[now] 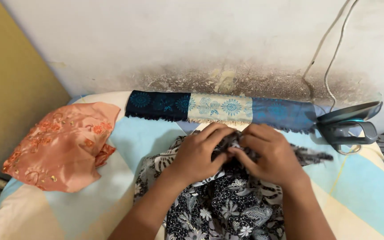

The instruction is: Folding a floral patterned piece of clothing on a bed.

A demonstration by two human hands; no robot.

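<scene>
My left hand (199, 153) and my right hand (270, 155) meet at the middle of the view, both gripping a bunched fold of a black-and-white floral cloth (227, 204). That cloth lies spread toward me on a padded surface covered in pale blue and cream fabric (130, 138). The fingertips of both hands pinch the cloth's upper edge close together. Just beyond my hands lies a long folded strip of blue, cream and navy patterned cloth (221, 108) along the wall.
A crumpled peach embroidered cloth (63, 144) sits at the left. An electric iron (350, 122) stands on its heel at the right, its cord (330, 53) running up the stained white wall. A yellow panel (10, 80) borders the left.
</scene>
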